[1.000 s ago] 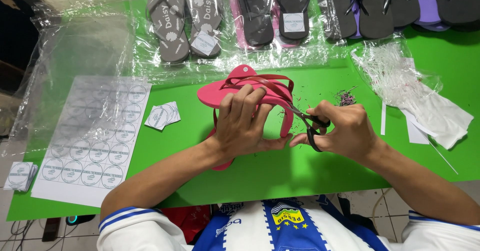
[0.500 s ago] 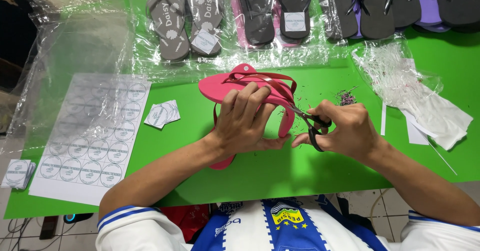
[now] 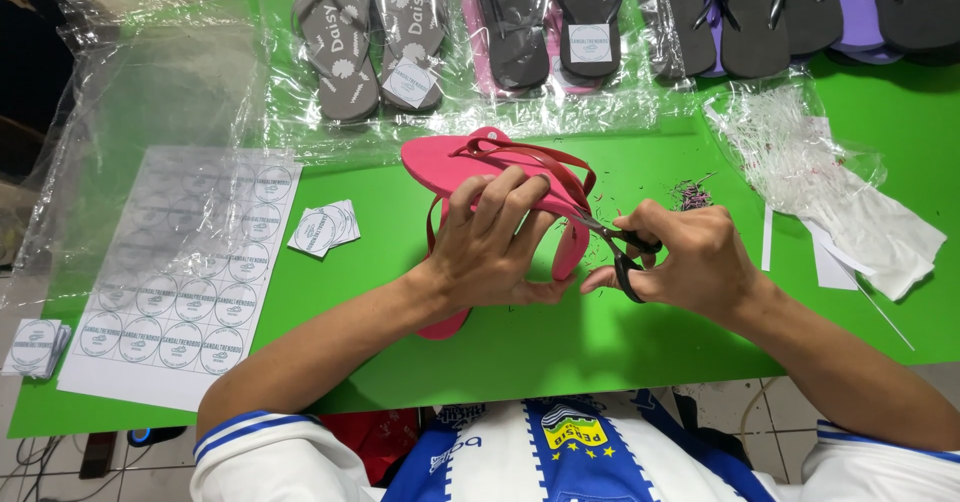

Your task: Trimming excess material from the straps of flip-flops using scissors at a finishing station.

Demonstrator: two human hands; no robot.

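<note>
A pair of pink flip-flops (image 3: 455, 159) with dark red straps lies stacked on the green table (image 3: 640, 332). My left hand (image 3: 497, 247) presses down on the top sandal and grips it around its middle. My right hand (image 3: 690, 262) holds small black scissors (image 3: 618, 240), whose blades point left toward the strap at the sandal's edge. Tiny dark clippings (image 3: 690, 197) lie scattered just beyond the scissors.
A sheet of round labels (image 3: 190, 262) lies at the left, with cut labels (image 3: 322, 229) beside it and another small stack (image 3: 35, 347) at the far left. Bagged flip-flops (image 3: 520, 32) line the back edge. Clear plastic bags (image 3: 820, 177) sit at the right.
Both hands stay on the pink sandals and the scissors; the view has shifted only slightly.
</note>
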